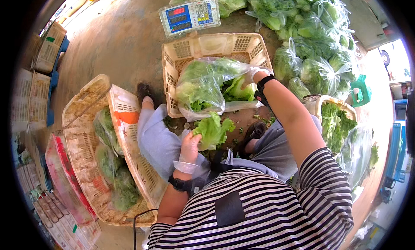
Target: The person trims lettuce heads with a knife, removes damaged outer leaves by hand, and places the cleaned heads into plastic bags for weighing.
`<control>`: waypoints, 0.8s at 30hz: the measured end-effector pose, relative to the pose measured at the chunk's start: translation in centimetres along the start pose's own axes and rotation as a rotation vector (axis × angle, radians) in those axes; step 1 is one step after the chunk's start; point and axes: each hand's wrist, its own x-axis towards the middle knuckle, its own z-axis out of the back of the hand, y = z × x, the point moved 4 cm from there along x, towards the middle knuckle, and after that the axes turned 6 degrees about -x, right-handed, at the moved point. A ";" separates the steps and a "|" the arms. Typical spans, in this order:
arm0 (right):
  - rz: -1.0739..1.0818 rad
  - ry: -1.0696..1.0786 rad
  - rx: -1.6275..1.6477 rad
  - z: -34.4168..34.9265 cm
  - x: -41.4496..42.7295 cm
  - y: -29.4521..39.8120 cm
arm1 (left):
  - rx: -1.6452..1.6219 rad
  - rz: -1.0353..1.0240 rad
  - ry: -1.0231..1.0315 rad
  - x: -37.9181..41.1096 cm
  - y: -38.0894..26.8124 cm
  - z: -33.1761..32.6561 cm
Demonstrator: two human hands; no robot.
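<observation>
My left hand (189, 146), in a thin clear glove, grips a small bunch of green lettuce leaves (214, 130) in front of my lap. Ahead of me a clear plastic bag of lettuce (202, 84) lies in a cream plastic crate (214, 44), its mouth turned towards me. My right hand (254, 76), gloved too, reaches to the bag's right side, beside a loose lettuce head (240, 89) at the opening. Its fingers are partly hidden by film and leaves, so whether they grip anything is unclear.
A digital scale display (189, 16) stands behind the crate. Bagged lettuces (311, 39) are heaped at the back right. On my left, a large dirty crate (86, 146) holds several bags of greens (110, 159). To my right is a basket of loose leaves (337, 123), near a green plastic container (360, 91).
</observation>
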 end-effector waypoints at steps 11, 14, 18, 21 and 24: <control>0.035 -0.561 0.429 3.3 -15.6 -0.9 | 0.922 -0.026 0.216 0.1 0.7 -2.9; 0.248 -0.624 1.095 -0.4 -19.9 -3.4 | 0.921 -0.093 0.213 0.8 1.3 -3.4; 0.432 -0.582 1.859 -5.5 -25.7 -5.5 | 0.900 -0.155 0.186 1.5 1.4 -4.7; 0.434 -0.669 2.033 -7.5 -29.4 -7.2 | 0.621 -0.252 0.199 2.8 3.8 -1.7; 0.410 -0.831 2.022 -9.7 -33.6 -10.1 | 0.433 -0.195 0.253 1.5 2.9 -2.5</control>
